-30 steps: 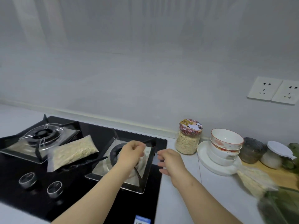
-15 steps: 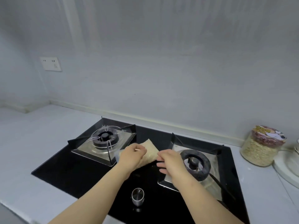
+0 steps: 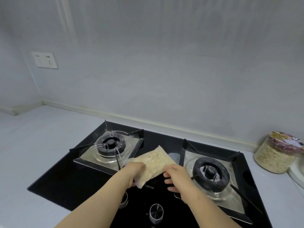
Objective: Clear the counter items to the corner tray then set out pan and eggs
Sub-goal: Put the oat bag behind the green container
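A clear plastic bag of pale oat-like flakes [image 3: 155,161] lies on the black glass stove [image 3: 69,183] between the two burners. My left hand [image 3: 134,172] grips the bag's near left end, with its fingers curled round the edge. My right hand [image 3: 176,176] is at the bag's near right corner, fingers curled down beside it; whether it holds the bag is hidden. No tray, pan or eggs are in view.
The left burner [image 3: 110,146] and right burner [image 3: 210,174] flank the bag. Two knobs sit at the stove's front, one [image 3: 156,211] in plain sight. A glass jar of flakes [image 3: 276,153] with a printed lid stands at the right, beside a white plate's edge [image 3: 297,171].
My view has swung left, from the dishes at the right to the stove. Both hands have reached the bag, and my left hand has taken hold of its near end.
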`<state>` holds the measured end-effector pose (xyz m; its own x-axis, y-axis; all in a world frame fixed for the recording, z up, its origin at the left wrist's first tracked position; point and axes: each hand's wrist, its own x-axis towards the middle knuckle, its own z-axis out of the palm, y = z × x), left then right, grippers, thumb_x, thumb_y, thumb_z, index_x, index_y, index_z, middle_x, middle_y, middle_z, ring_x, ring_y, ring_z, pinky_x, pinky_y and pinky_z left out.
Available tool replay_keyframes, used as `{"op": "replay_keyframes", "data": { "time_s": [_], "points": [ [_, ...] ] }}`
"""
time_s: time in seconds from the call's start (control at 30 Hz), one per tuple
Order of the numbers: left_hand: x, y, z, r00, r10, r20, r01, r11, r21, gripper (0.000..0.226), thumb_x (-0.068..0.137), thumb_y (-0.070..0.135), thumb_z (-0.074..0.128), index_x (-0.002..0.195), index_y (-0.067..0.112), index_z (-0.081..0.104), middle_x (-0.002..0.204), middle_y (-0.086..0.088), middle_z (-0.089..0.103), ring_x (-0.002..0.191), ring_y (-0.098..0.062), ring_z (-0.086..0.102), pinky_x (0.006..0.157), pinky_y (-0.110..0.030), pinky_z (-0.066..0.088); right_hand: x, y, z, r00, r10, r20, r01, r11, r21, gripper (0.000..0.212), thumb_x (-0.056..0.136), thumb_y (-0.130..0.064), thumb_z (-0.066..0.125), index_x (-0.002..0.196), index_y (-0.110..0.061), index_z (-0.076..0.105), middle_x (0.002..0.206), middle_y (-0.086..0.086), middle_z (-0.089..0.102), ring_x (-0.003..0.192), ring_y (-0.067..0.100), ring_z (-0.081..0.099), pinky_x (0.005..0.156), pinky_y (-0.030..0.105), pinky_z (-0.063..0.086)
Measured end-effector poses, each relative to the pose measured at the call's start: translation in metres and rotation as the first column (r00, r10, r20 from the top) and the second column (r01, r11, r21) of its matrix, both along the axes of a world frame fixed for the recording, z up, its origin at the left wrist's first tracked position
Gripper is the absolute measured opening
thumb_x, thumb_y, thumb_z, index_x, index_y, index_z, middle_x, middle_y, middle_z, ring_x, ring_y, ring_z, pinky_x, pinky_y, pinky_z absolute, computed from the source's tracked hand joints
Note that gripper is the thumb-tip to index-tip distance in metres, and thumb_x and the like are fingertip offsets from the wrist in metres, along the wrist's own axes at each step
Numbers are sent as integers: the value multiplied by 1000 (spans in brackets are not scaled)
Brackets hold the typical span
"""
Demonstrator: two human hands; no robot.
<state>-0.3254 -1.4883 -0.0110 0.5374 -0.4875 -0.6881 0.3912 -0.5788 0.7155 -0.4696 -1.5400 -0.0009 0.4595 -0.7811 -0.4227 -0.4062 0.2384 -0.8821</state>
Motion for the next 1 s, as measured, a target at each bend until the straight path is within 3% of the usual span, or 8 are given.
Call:
{"op": "replay_keyframes", "data": {
  "time_s": [0.1, 0.23, 0.33, 0.5, 0.63, 0.73, 0.83, 1.0],
  "points": [
    [9, -6, -13, 988, 155, -21, -156, 986, -58, 24, 94, -1, 38, 112, 0, 54, 75, -10, 48, 62, -20, 48, 55, -30, 46, 1, -2, -1, 1000, -1, -1, 1, 999, 33, 17, 93, -18, 46, 102, -15, 60, 95, 1, 58, 80, 14, 56, 62, 25, 50],
    [11, -8, -19, 976, 200, -89, -210, 970, -123, 27, 92, -9, 35, 85, 10, 52, 77, -9, 49, 58, -19, 53, 31, -14, 43, 2, -7, 4, 997, -1, 79, -9, 993, 120, 15, 95, -14, 44, 100, -10, 58, 93, 9, 55, 72, 24, 64, 57, 30, 57],
    [11, -11, -8, 987, 159, 1, -155, 966, -207, 30, 89, -15, 40, 74, 10, 48, 84, -8, 46, 69, -15, 47, 33, -13, 45, 4, -9, 5, 994, 93, 51, -94, 996, 7, 18, 94, -12, 44, 106, -15, 57, 97, 5, 56, 72, 18, 65, 61, 26, 57],
    [4, -23, 38, 992, 44, 115, 4, 923, -386, 24, 87, -13, 48, 78, 10, 51, 83, -10, 51, 69, -15, 52, 41, -13, 49, 3, -18, 4, 937, 321, -139, -349, 827, -441, 54, 86, -19, 62, 134, -30, 41, 125, -12, 41, 114, 6, 41, 91, 15, 36],
    [-16, -36, 72, 959, -41, 280, 173, 866, -468, 23, 86, -11, 49, 79, 10, 56, 80, -10, 51, 61, -13, 53, 49, -14, 52, 6, -29, 6, 984, 172, -38, -164, 812, -560, 54, 81, -23, 66, 130, -34, 47, 124, -11, 50, 114, 10, 47, 97, 25, 42],
    [-23, -38, 69, 890, -120, 440, 319, 853, -413, 23, 86, -9, 51, 86, 13, 58, 74, -9, 56, 58, -14, 56, 62, -25, 57, 5, -35, 12, 992, 122, 20, -89, 819, -567, 12, 89, -21, 57, 94, -26, 67, 90, -6, 65, 80, 6, 54, 67, 11, 40],
    [-22, -34, 50, 805, -150, 574, 378, 876, -300, 23, 87, -1, 53, 103, 15, 59, 75, -4, 59, 70, -16, 59, 81, -38, 55, 1, -36, 7, 996, 87, -16, -83, 856, -510, 29, 91, -15, 53, 63, -11, 58, 60, -2, 48, 59, 9, 40, 51, 16, 30],
    [-7, -26, 40, 807, 35, 590, 210, 916, -342, 45, 89, -6, 44, 130, 13, 42, 99, 6, 52, 83, -9, 51, 69, -21, 44, 2, -34, 5, 978, -72, 195, 105, 980, -167, 19, 95, -16, 49, 95, -11, 68, 91, 3, 68, 86, 17, 62, 73, 26, 47]
  ]
}}
